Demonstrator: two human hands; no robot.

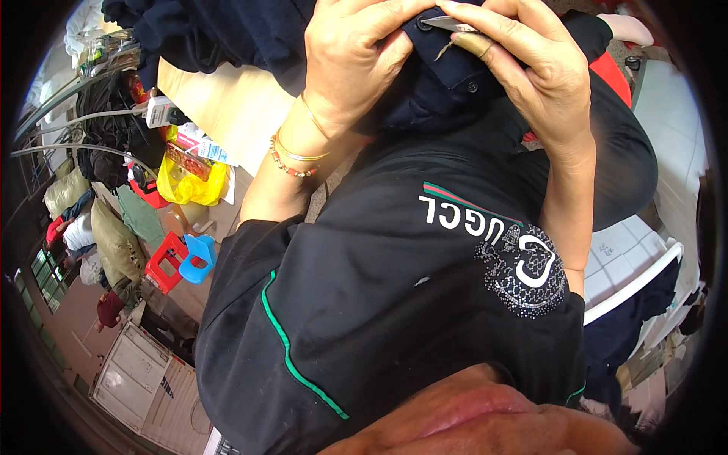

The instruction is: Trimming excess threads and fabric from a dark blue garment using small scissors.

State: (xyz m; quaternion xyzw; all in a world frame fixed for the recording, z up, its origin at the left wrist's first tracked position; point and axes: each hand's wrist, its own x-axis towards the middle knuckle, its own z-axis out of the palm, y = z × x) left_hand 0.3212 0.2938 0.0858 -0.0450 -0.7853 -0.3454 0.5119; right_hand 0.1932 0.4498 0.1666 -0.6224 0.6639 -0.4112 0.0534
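A dark navy garment (pixel 447 72) with small dark buttons is held up before me at the top of the view. My left hand (pixel 356 64), with a bangle and a beaded bracelet on its wrist, pinches the cloth edge beside a button (pixel 425 25). Closed around what looks like thread snips (pixel 449 24) is my right hand (pixel 527 72); only a pointed silver blade shows, its tip at that button. A yellowish band wraps my right thumb. Just below the blade a short pale loose thread (pixel 443 50) sticks out. Another button (pixel 472 87) sits lower on the cloth.
More navy cloth (pixel 212 34) is heaped on a pale wooden tabletop (pixel 220 95) at left. Beyond stand a yellow plastic bag (pixel 189 182), a red stool (pixel 164 265), a blue stool (pixel 198 258) and stuffed sacks (pixel 114 239). On the right is a white-rimmed surface (pixel 626 254).
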